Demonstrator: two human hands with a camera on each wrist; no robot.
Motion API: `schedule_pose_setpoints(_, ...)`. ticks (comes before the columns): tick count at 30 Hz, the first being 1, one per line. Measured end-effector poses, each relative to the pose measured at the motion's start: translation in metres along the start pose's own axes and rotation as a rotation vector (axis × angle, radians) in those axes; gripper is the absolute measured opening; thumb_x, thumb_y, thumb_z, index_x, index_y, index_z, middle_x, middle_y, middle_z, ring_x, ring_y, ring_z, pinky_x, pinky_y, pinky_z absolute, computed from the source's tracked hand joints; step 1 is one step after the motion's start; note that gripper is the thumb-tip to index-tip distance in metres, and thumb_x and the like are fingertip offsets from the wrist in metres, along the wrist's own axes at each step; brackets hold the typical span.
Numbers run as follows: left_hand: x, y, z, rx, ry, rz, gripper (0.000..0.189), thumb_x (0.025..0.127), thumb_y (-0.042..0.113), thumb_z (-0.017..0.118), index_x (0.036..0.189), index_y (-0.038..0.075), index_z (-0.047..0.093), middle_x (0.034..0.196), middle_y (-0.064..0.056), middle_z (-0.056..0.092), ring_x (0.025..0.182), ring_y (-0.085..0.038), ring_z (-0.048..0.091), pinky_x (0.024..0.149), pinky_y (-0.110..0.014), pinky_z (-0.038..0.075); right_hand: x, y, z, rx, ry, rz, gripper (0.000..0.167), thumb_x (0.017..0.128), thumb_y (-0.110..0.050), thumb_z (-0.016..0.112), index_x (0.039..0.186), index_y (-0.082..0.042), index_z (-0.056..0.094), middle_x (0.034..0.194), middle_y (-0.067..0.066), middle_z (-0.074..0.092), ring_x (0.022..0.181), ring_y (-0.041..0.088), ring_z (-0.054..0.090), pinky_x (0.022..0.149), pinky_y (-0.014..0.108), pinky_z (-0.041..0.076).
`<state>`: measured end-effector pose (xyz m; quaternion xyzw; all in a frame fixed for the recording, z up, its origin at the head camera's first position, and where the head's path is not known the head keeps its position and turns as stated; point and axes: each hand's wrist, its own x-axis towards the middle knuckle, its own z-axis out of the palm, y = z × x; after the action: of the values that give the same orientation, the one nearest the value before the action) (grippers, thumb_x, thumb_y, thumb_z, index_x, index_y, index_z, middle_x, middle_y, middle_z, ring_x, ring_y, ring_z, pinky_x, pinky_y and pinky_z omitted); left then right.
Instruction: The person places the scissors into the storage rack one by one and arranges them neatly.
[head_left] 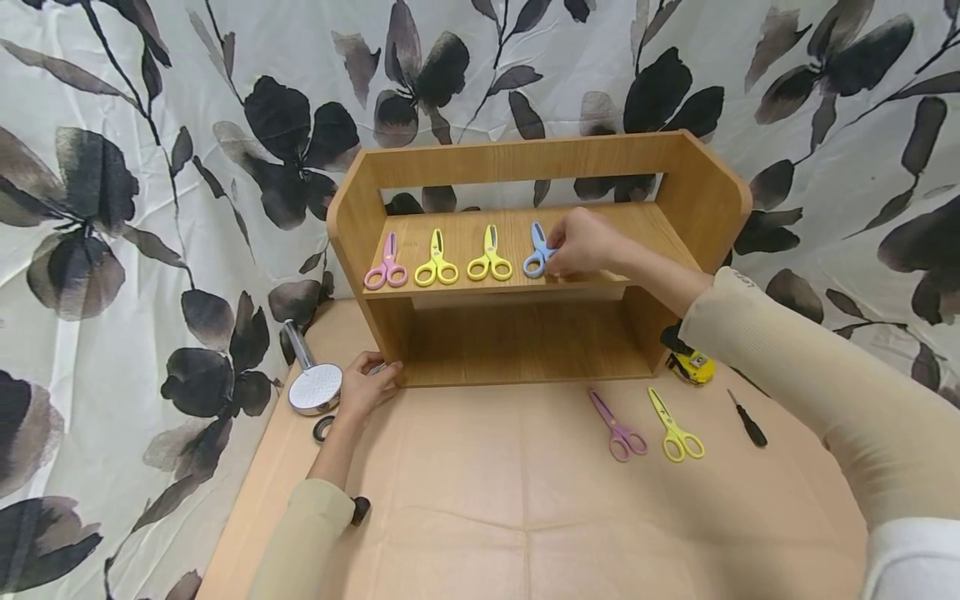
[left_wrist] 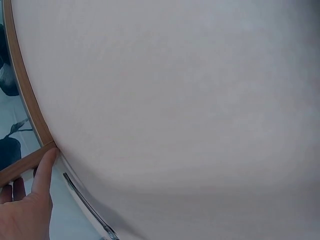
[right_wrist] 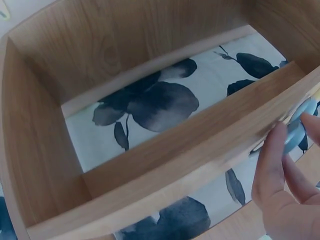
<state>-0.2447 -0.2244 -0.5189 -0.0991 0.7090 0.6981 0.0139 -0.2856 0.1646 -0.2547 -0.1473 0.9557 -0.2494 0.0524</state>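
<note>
My right hand [head_left: 588, 243] pinches the handle of the blue scissors [head_left: 538, 250] on the upper board of a wooden shelf [head_left: 525, 333]. In the right wrist view, thumb and fingers close on the blue handle at the board's front edge. To the left along that board lie yellow scissors [head_left: 490, 254], a second yellow pair [head_left: 437, 258] and pink scissors [head_left: 387, 263], blades toward the back. Down at the shelf's lower left front corner, my left hand [head_left: 366, 385] grips the side panel, as the left wrist view [left_wrist: 27, 210] also shows of this hand.
Purple scissors [head_left: 618, 427], yellow scissors [head_left: 677, 429] and a black-handled screwdriver [head_left: 750, 425] lie on the table in front. A yellow tape measure [head_left: 693, 367] sits by the shelf's right side. Left of the shelf are a shower head [head_left: 315, 387] and a black ring [head_left: 322, 428].
</note>
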Motion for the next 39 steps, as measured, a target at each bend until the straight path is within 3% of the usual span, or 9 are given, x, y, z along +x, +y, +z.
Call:
schedule_pose_setpoints(10, 0.0, -0.001, -0.003, 0.006, 0.006, -0.014, 0.032, 0.096, 0.01, 0.074, 0.124, 0.005, 0.058, 0.126, -0.003, 0.059, 0.117, -0.031, 0.068, 0.101, -0.052, 0.059, 0.003, -0.009, -0.004, -0.114, -0.06, 0.021, 0.02, 0.085, -0.015, 0.081, 0.095, 0.0, 0.074, 0.072, -0.001, 0.068, 0.067, 0.01, 0.058, 0.061, 0.024, 0.043)
schedule_pose_setpoints(19, -0.003, 0.0, -0.005, -0.008, -0.011, -0.024, 0.038, 0.096, 0.009, 0.073, 0.129, 0.002, 0.056, 0.132, -0.008, 0.056, 0.11, -0.021, 0.071, 0.102, -0.051, 0.059, 0.001, -0.013, -0.002, -0.155, -0.066, 0.046, 0.026, 0.084, -0.018, 0.082, 0.101, 0.0, 0.074, 0.087, 0.003, 0.062, 0.089, 0.023, 0.052, 0.07, 0.028, 0.039)
schedule_pose_setpoints(28, -0.006, 0.008, -0.008, -0.014, -0.038, -0.039, 0.037, 0.098, 0.008, 0.071, 0.13, 0.001, 0.055, 0.134, -0.009, 0.055, 0.113, -0.023, 0.069, 0.106, -0.053, 0.056, -0.002, -0.017, -0.003, -0.147, -0.072, 0.071, 0.031, 0.086, -0.019, 0.082, 0.107, 0.002, 0.073, 0.101, 0.009, 0.062, 0.094, 0.024, 0.049, 0.073, 0.029, 0.037)
schedule_pose_setpoints(39, -0.003, 0.004, -0.01, 0.001, -0.035, -0.017, 0.033, 0.096, 0.01, 0.073, 0.125, 0.005, 0.057, 0.131, -0.006, 0.055, 0.117, -0.03, 0.068, 0.103, -0.052, 0.058, -0.01, -0.018, -0.003, -0.136, -0.08, 0.094, 0.038, 0.088, -0.024, 0.083, 0.112, 0.001, 0.07, 0.103, 0.01, 0.062, 0.095, 0.025, 0.049, 0.075, 0.03, 0.037)
